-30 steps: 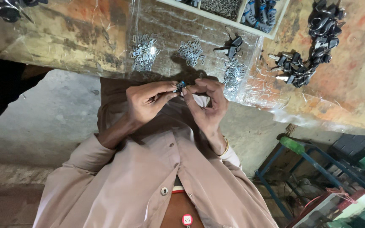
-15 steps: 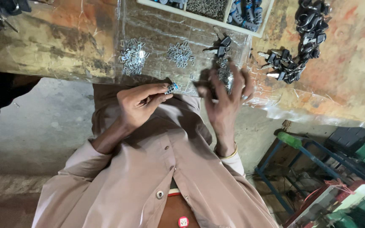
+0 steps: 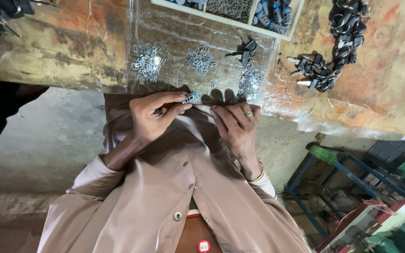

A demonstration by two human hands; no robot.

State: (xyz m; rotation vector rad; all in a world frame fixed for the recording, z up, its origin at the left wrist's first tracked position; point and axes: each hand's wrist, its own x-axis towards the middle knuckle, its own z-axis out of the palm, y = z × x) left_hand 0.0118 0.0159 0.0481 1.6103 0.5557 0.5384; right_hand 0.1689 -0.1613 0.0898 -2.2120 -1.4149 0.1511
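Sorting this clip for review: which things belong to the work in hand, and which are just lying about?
In use:
left hand, grip on small blue-tipped part
right hand
metal clip piles

Lying about:
black key bunch
divided tray
blue metal frame

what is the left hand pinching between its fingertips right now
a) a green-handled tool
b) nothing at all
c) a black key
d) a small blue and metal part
d: the left hand pinches a small blue and metal part at the table edge, while the right hand rests beside it holding nothing visible.
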